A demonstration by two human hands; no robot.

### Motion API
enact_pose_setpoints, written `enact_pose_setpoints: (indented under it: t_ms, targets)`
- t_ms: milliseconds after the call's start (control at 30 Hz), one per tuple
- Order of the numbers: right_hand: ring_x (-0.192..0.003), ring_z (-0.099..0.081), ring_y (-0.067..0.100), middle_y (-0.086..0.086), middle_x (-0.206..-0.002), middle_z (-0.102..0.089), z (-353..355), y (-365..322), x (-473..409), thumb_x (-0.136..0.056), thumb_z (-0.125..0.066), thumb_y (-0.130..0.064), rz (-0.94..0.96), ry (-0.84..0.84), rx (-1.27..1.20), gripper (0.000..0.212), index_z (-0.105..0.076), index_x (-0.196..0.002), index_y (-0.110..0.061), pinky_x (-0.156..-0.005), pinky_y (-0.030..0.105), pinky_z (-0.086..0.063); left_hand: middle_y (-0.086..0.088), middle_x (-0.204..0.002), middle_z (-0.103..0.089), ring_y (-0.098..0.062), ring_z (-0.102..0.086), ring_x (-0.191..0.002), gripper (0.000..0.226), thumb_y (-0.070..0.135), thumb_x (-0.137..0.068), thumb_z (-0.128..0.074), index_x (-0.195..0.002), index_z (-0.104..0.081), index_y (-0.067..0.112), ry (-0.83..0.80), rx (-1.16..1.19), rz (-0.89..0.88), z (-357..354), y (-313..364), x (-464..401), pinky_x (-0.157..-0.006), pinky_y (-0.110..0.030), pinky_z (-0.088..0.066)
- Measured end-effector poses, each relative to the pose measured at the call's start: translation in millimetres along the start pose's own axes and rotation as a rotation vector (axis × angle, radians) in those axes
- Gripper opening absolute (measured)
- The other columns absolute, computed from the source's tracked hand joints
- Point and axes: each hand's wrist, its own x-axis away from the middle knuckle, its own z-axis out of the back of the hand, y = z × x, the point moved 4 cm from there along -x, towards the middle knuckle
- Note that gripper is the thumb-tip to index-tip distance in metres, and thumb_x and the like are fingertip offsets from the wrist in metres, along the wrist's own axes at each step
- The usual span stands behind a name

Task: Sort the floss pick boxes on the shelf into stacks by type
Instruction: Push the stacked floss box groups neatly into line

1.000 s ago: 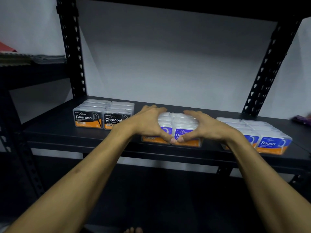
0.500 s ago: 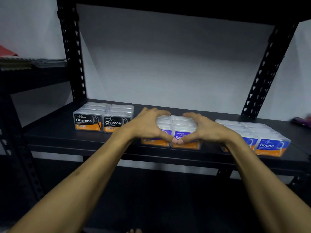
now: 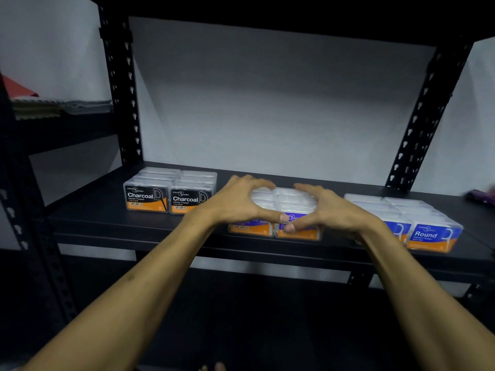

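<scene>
Three groups of clear floss pick boxes stand in rows on the black shelf [image 3: 107, 218]. Black-and-orange Charcoal boxes [image 3: 168, 194] are at the left. Purple-and-orange boxes [image 3: 290, 207] are in the middle. Blue-and-orange Round boxes [image 3: 417, 223] are at the right. My left hand [image 3: 241, 202] and my right hand [image 3: 332, 210] cup the middle group from either side, fingers curved over its top and thumbs meeting on its front faces. The hands hide most of the purple labels.
Black perforated uprights [image 3: 120, 89] frame the shelf at left and right. A neighbouring shelf at the left holds folded grey and red cloths [image 3: 53, 103]. A purple object [image 3: 479, 196] lies at the far right edge. A dark lower level lies below.
Both hands stay clasped round the middle group of boxes. The thumbs have shifted slightly on the front faces; the boxes look unmoved.
</scene>
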Motion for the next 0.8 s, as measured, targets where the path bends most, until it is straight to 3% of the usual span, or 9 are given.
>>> enact_pose_setpoints:
  t_ms: [200,333,400,500,567,667,800]
  targets:
    - [-0.127,-0.045,0.016,-0.001,-0.148,-0.037,1.2,-0.7,-1.4,-0.059,-0.092,-0.043,0.006,-0.016,0.004,0.110,-0.034,-0.150,-0.027,-0.098,0.025,-0.039,0.007,-0.137,-0.049,-0.017,-0.035,-0.126,0.087,0.081,-0.064,-0.067,-0.140,-0.045,0.043,-0.004,-0.094,-0.029,-0.8,3.5,-1.0,-0.099,-0.036,-0.037]
    - [-0.130,-0.041,0.015,-0.002,-0.150,-0.036,3.8,-2.6,-2.6,-0.058,-0.090,-0.050,0.000,-0.025,0.100,0.112,-0.033,-0.151,-0.028,-0.102,0.026,-0.037,0.008,-0.139,-0.053,-0.017,-0.040,-0.124,0.089,0.091,-0.062,-0.055,-0.138,-0.048,0.044,0.069,-0.241,-0.074,1.1,4.1,0.5,-0.106,-0.040,-0.035]
    - [-0.131,-0.040,0.016,-0.001,-0.153,-0.033,6.5,-6.4,-0.7,-0.059,-0.089,-0.052,-0.014,-0.054,0.161,0.115,-0.029,-0.154,-0.027,-0.102,0.026,-0.035,0.005,-0.145,-0.049,-0.019,-0.035,-0.133,0.089,0.093,-0.063,-0.049,-0.137,-0.050,0.045,0.140,-0.316,-0.120,5.2,8.5,2.9,-0.111,-0.043,-0.029]
    - [-0.141,-0.033,0.020,0.000,-0.161,-0.021,13.2,-18.3,6.3,-0.056,-0.087,-0.057,-0.018,-0.062,0.203,0.128,-0.014,-0.157,-0.029,-0.112,0.033,-0.033,0.005,-0.158,-0.031,-0.019,-0.021,-0.145,0.085,0.091,-0.069,-0.044,-0.140,-0.047,0.045,0.236,-0.204,-0.111,21.8,17.1,9.8,-0.118,-0.050,-0.021]
    - [-0.144,-0.031,0.024,-0.001,-0.163,-0.014,20.4,-32.2,12.9,-0.057,-0.084,-0.058,0.001,-0.007,0.169,0.127,-0.008,-0.156,-0.034,-0.109,0.038,-0.037,0.006,-0.161,-0.024,-0.018,-0.016,-0.147,0.082,0.090,-0.070,-0.041,-0.139,-0.047,0.046,0.304,-0.096,-0.083,41.0,17.1,15.4,-0.117,-0.051,-0.017]
    - [-0.142,-0.034,0.025,-0.005,-0.163,-0.014,23.9,-57.0,22.3,-0.057,-0.075,-0.064,0.063,0.092,0.134,0.119,-0.012,-0.154,-0.040,-0.101,0.040,-0.044,0.007,-0.160,-0.028,-0.016,-0.017,-0.147,0.076,0.086,-0.071,-0.048,-0.135,-0.052,0.046,0.362,0.002,-0.001,75.0,-3.1,30.5,-0.117,-0.051,-0.020]
    - [-0.142,-0.034,0.020,-0.006,-0.162,-0.019,1.1,-91.6,18.2,-0.066,-0.073,-0.064,0.180,0.094,0.210,0.108,-0.016,-0.154,-0.039,-0.102,0.039,-0.042,0.009,-0.157,-0.034,-0.013,-0.023,-0.147,0.082,0.086,-0.065,-0.060,-0.136,-0.050,0.046,0.282,0.038,0.115,113.2,-60.6,59.5,-0.119,-0.050,-0.024]
